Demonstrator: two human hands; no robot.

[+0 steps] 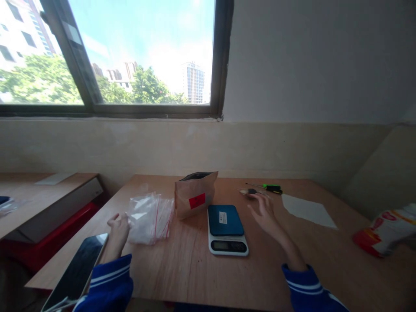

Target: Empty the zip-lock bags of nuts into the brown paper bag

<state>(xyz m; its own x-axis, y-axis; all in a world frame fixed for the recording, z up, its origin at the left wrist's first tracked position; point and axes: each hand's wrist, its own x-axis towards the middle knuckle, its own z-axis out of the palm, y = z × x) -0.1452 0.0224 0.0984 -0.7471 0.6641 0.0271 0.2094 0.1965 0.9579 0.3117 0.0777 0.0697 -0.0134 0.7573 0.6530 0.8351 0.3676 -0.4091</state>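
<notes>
While flat and open, right hand near small dark object.

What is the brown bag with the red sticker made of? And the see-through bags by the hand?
The brown bag looks like matte kraft paper: dull tan, stiff creases, standing open with a dark lining. The see-through bags look like thin glossy plastic: clear, crinkled, shiny, with red zip strips. The left hand rests at their edge.
</notes>
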